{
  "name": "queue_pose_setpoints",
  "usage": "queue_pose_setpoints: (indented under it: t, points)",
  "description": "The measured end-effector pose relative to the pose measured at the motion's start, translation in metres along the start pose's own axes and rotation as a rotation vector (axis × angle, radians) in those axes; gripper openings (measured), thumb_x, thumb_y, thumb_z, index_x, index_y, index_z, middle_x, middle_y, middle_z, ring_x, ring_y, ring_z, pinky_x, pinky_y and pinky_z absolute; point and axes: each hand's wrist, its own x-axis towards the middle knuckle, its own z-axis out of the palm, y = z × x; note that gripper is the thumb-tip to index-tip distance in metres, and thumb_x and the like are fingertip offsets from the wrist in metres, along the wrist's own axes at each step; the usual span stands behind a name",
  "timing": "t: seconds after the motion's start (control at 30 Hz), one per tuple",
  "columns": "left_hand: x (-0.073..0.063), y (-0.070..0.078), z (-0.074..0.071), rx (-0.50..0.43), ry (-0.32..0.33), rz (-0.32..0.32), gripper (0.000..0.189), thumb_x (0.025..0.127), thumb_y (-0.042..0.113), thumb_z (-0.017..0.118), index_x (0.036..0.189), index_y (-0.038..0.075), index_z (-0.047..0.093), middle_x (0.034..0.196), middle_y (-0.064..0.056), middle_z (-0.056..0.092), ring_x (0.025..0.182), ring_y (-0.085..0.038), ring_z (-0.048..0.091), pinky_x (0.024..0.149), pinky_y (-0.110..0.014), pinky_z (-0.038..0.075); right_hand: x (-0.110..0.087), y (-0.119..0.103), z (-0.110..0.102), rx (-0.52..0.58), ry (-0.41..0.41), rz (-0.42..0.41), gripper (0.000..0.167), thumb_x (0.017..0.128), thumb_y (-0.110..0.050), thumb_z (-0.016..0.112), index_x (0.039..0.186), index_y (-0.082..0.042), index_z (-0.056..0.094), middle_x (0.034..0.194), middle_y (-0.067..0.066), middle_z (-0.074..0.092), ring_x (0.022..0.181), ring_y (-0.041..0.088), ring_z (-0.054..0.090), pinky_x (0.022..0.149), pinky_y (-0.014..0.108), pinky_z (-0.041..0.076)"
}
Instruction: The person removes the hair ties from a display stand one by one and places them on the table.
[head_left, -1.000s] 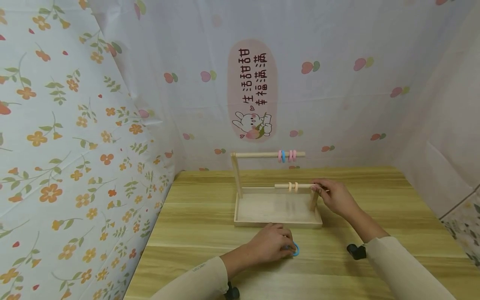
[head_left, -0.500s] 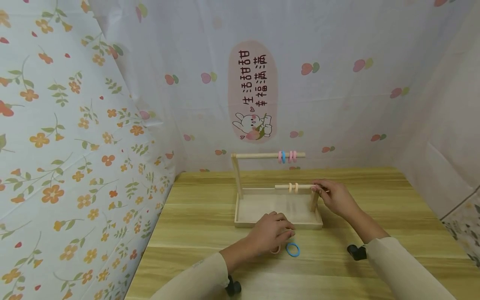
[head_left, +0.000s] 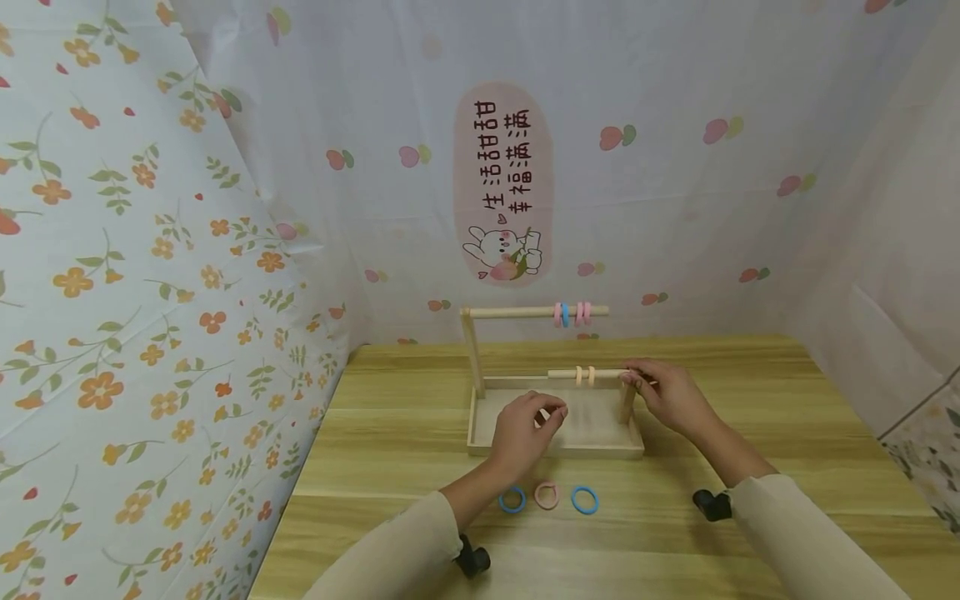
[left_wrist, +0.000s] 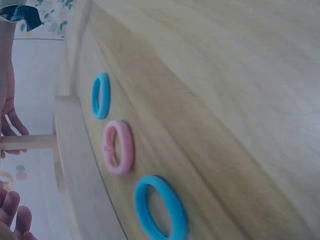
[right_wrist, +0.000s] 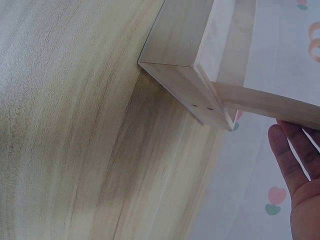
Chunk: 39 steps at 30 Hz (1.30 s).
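Observation:
A wooden two-bar rack (head_left: 480, 450) with a shallow tray base stands on the table. My right hand (head_left: 667, 396) grips it where the lower bar meets the short right post (right_wrist: 270, 106). Two pale orange rings (head_left: 591, 377) hang on that lower bar; pink and blue rings (head_left: 566, 315) hang on the upper bar. Over the tray's front hovers my left hand (head_left: 522, 429), its fingers loosely curled with nothing visible between them. On the table before the tray lie a blue ring (head_left: 512, 500), a pink ring (left_wrist: 118, 147) and another blue ring (head_left: 585, 500).
The wood-grain table (head_left: 405, 417) backs onto a printed curtain (head_left: 660, 208). A floral sheet (head_left: 150, 333) hangs at the left. Black wrist-camera mounts (head_left: 712, 504) sit under both sleeves.
The left hand has lifted away from the table rings and moved forward and left over the tray, uncovering the pink ring and the left blue ring. The right hand has stayed in place.

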Motion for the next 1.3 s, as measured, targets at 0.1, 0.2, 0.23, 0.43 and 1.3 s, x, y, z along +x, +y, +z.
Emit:
queue_pose_setpoints:
  t: [0.1,0.2,0.23,0.43,1.3]
  points:
    - [0.005,0.003,0.001,-0.016,0.030,-0.024,0.017,0.109,0.031,0.073,0.116,0.020,0.084,0.102,0.006,0.081,0.077,0.003,0.065,0.072,-0.014,0.053,0.000,0.000,0.000,0.007,0.005,-0.001,0.025,0.105,0.000,0.072,0.129,0.005,0.075,0.108,0.019,0.082,0.093,0.038,0.081,0.074,0.044,0.070]
    - [0.010,0.006,0.003,-0.032,0.061,-0.038,0.018,0.108,0.030,0.076,0.116,0.017,0.084,0.099,0.005,0.082,0.070,0.004,0.063,0.067,-0.013,0.051,0.000,0.001,0.001,0.006,0.008,0.002,0.024,0.105,0.000,0.072,0.129,0.006,0.076,0.108,0.019,0.082,0.092,0.038,0.081,0.074,0.044,0.070]
    - [0.012,0.007,0.003,-0.033,0.071,-0.041,0.018,0.107,0.030,0.076,0.117,0.017,0.084,0.098,0.004,0.082,0.069,0.004,0.062,0.065,-0.013,0.050,0.000,0.001,0.001,0.006,0.004,0.006,0.024,0.106,-0.001,0.072,0.129,0.005,0.076,0.108,0.019,0.082,0.092,0.037,0.081,0.074,0.044,0.070]
    - [0.020,0.010,0.007,-0.029,0.101,-0.047,0.020,0.106,0.030,0.078,0.119,0.017,0.086,0.096,0.004,0.083,0.063,0.007,0.059,0.058,-0.011,0.047,-0.001,0.002,0.000,-0.003,-0.012,0.031,0.025,0.107,-0.004,0.071,0.130,0.005,0.075,0.110,0.018,0.082,0.094,0.037,0.080,0.076,0.045,0.070]
    - [0.038,0.020,0.015,0.065,0.139,-0.056,0.020,0.101,0.037,0.083,0.114,0.024,0.090,0.045,0.011,0.040,0.039,0.006,0.018,0.038,-0.010,0.016,0.000,0.002,0.002,-0.005,-0.007,0.023,0.023,0.109,-0.005,0.069,0.129,0.002,0.075,0.109,0.017,0.080,0.093,0.035,0.080,0.074,0.044,0.069]
